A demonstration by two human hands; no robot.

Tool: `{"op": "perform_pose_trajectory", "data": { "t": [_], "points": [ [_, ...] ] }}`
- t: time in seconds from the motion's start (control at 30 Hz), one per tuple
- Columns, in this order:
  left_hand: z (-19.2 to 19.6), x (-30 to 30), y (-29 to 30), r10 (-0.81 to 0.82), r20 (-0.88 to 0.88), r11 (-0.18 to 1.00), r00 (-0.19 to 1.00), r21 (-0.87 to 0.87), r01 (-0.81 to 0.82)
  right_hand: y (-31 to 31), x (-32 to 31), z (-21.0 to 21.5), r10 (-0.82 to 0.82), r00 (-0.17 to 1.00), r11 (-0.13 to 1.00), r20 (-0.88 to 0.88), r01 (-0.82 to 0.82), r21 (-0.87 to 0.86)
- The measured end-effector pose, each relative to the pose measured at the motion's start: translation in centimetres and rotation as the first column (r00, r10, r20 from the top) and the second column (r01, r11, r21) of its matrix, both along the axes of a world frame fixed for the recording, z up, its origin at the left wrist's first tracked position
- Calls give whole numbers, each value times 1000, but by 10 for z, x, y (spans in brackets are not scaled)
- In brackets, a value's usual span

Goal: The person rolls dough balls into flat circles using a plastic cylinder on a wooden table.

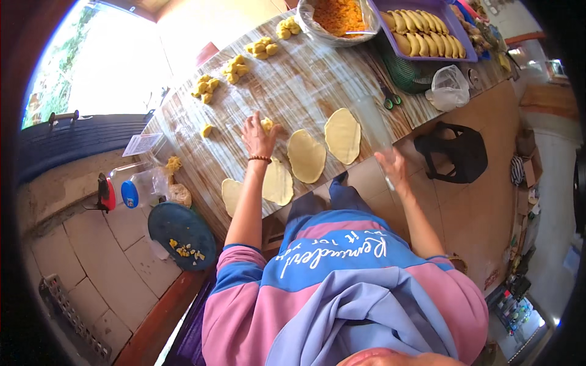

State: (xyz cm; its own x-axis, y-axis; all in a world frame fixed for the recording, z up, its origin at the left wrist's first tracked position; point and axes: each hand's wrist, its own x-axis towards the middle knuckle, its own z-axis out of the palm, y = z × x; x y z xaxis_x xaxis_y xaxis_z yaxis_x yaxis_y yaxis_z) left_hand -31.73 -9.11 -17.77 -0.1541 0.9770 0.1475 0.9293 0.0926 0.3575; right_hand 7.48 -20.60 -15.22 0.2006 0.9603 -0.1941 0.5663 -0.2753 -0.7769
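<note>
My left hand (259, 137), fingers spread, reaches over the table and touches a small yellow dough lump (267, 124). My right hand (394, 168) is at the table's near edge, around the end of a blurred, see-through cylinder (370, 121) that looks like a glass bottle. Between my hands lie two flattened dough ovals, one on the right (343, 135) and one nearer the middle (306, 155). Two more sit by my left forearm: one (278, 183) to its right, another (231, 194) partly hidden behind it. A single dough lump (207, 130) rests left of my left hand.
Clusters of dough lumps (234, 69) line the table's far side. A bowl of orange filling (339, 17) and a purple tray of shaped pastries (427, 38) stand at the far right, near scissors (391, 97). Clear jars (143, 186) are at left; a black stool (455, 152) is at right.
</note>
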Motion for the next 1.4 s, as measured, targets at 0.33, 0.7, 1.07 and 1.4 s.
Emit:
{"op": "perform_pose_trajectory", "data": {
  "t": [0.33,0.7,1.07,1.4],
  "points": [
    [-18,-5,4,-31,433,998,901,-34,51,-74,-44,20,-391,794,918,-466,302,-256],
    [23,201,10,134,941,945,311,-216,246,-30,85,16,-378,813,926,-444,342,-162],
    [-22,308,12,-227,312,971,923,5,237,-15,186,19,-319,842,945,-436,246,-216],
    [-13,360,82,-314,123,931,941,-154,331,-33,197,-15,-184,958,971,-219,143,-189]
  ]
}}
